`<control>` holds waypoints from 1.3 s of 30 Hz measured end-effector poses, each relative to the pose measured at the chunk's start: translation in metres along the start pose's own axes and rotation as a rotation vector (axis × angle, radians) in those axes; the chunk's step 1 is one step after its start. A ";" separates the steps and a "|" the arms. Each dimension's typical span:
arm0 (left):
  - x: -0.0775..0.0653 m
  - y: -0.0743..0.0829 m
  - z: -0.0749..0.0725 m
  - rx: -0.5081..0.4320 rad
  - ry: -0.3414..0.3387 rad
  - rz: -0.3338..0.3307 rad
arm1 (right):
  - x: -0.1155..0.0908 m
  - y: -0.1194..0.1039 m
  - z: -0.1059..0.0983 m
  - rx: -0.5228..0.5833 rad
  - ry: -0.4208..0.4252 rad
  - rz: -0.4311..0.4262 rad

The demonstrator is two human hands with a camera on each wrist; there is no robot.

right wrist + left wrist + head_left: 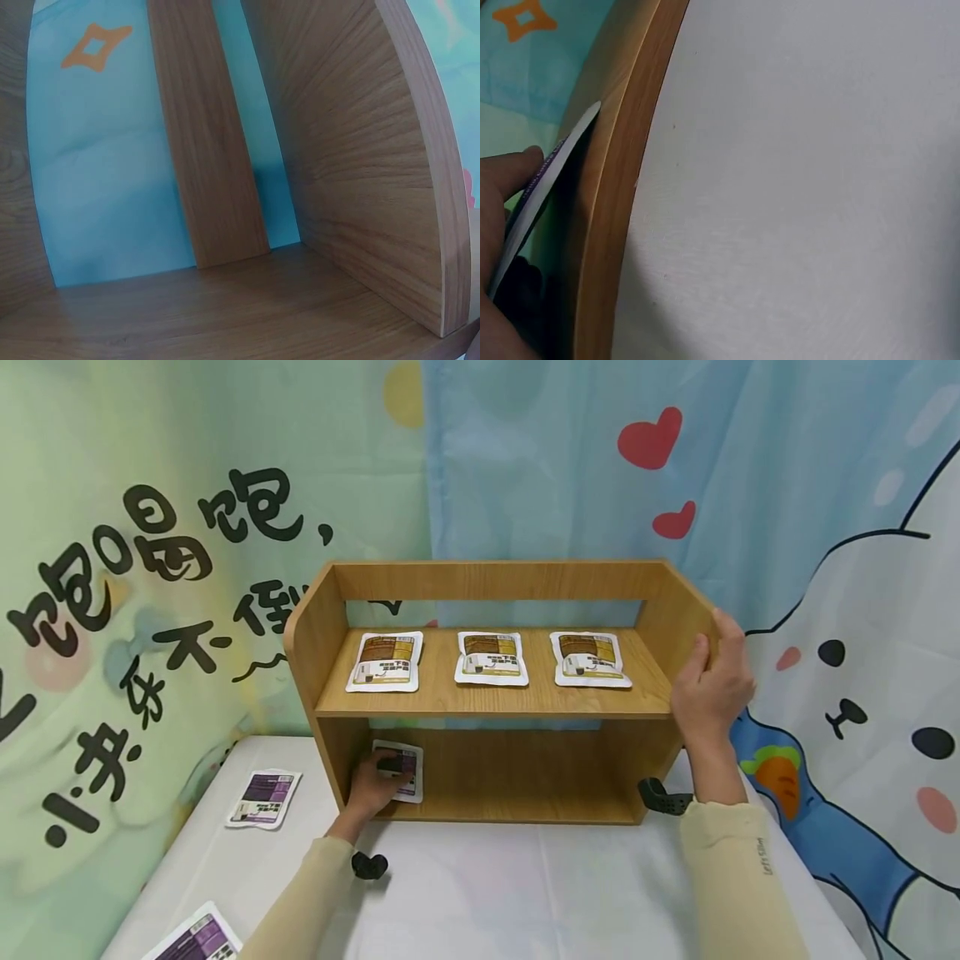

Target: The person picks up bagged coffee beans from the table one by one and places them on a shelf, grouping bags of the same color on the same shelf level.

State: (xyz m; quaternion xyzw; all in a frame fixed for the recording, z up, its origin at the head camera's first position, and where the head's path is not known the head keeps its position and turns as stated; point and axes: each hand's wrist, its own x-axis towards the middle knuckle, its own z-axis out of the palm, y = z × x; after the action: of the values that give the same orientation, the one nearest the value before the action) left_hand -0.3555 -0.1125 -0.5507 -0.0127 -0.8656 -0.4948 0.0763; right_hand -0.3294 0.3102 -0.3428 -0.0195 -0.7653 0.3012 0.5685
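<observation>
On the lower level of a two-tier wooden shelf (pixel 495 581), near its left side, my left hand (pixel 367 787) pinches a white packet with a purple label (pixel 408 789). The left wrist view shows this packet edge-on between thumb and fingers, tilted near the shelf's front edge (pixel 619 180). My right hand (pixel 714 685) grips the front edge of the shelf's right side panel. The right wrist view shows the inside of the shelf (pixel 352 142), with the right hand almost wholly out of sight.
The upper tier carries a left brown-labelled packet (pixel 385 662), a middle one (pixel 491 658) and a right one (pixel 591 660). On the white table (pixel 487 893) lie a purple-labelled packet (pixel 264 799) left of the shelf and another (pixel 197 939) at the near left. Printed curtains (pixel 540 460) hang behind.
</observation>
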 end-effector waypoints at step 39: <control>-0.014 -0.003 0.012 0.207 0.044 0.024 | 0.002 -0.002 -0.002 0.012 0.007 0.011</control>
State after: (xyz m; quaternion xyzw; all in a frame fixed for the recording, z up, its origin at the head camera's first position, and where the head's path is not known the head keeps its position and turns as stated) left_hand -0.3438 -0.1031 -0.5612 -0.0039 -0.9100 -0.4018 0.1021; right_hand -0.3274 0.3104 -0.3399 -0.0214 -0.7613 0.3091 0.5696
